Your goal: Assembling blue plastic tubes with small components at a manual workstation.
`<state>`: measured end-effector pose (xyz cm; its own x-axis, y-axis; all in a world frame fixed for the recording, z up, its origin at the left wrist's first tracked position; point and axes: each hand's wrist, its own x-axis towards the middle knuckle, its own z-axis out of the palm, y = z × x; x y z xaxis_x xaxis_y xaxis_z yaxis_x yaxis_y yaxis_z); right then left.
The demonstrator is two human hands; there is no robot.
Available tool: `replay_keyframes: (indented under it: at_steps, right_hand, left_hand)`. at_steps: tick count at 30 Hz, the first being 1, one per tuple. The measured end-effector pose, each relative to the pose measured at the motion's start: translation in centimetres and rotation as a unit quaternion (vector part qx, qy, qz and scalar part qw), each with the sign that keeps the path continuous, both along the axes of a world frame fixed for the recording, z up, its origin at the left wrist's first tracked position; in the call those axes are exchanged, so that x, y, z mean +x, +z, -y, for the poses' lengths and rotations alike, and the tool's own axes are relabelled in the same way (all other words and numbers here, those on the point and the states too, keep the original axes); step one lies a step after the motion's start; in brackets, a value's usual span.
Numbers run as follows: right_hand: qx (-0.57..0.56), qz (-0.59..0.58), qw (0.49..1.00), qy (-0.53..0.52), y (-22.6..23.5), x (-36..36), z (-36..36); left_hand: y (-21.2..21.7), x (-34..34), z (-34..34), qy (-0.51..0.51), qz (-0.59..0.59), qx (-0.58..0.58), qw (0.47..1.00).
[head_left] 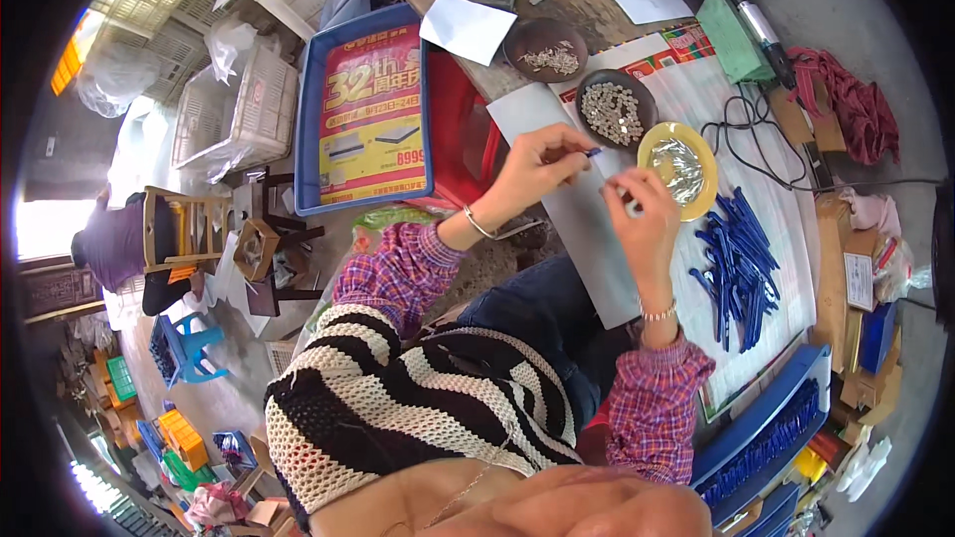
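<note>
Over the worktable, my left hand (pixel 542 167) pinches a slim blue plastic piece (pixel 594 152), whose tip shows past the fingertips. My right hand (pixel 645 214) is close beside it, thumb and fingers curled together; whatever they hold is too small to make out. Just beyond the hands, a dark bowl (pixel 647 89) contains small round silver pieces (pixel 609 111). A yellow bowl (pixel 708 179) with thin shiny metal pieces (pixel 676 171) stands by my right hand. To its right lies a loose pile of long blue plastic pieces (pixel 734 268).
Another dark bowl (pixel 517 35) with small pale pieces stands farther back. A blue tray (pixel 301 139) lined with a printed sheet is at left, beside a red stool (pixel 463 129). A black cable (pixel 766 154) crosses from an electric screwdriver (pixel 761 25). A blue crate (pixel 811 363) of blue pieces stands near right. A person (pixel 124 244) sits far left.
</note>
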<state>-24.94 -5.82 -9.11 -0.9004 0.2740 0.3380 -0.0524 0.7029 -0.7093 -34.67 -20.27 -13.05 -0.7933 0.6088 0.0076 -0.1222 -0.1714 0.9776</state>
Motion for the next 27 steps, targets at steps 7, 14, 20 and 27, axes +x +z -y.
replay_keyframes:
  at_steps: [7, 14, 20, 27]
  right_hand:
    - [-0.197, 0.042, 0.975, -0.095, -0.4, 8.2, 2.2]
    - [-0.369, 0.042, 0.921, -0.114, -1.5, 12.9, 3.1]
    - [-0.275, 0.024, 0.951, -0.14, -1.5, 16.2, 2.5]
    - [-0.446, 0.044, 0.885, -0.124, -1.8, 18.6, 2.7]
  left_hand:
    - [1.6, 7.2, -4.0, -0.071, 0.087, 0.035, 0.993]
    - [1.5, 11.4, -5.5, -0.118, 0.127, 0.08, 0.982]
    - [0.7, 14.3, -6.1, -0.191, 0.089, 0.044, 0.977]
    - [1.1, 16.0, -6.3, -0.231, 0.068, 0.044, 0.97]
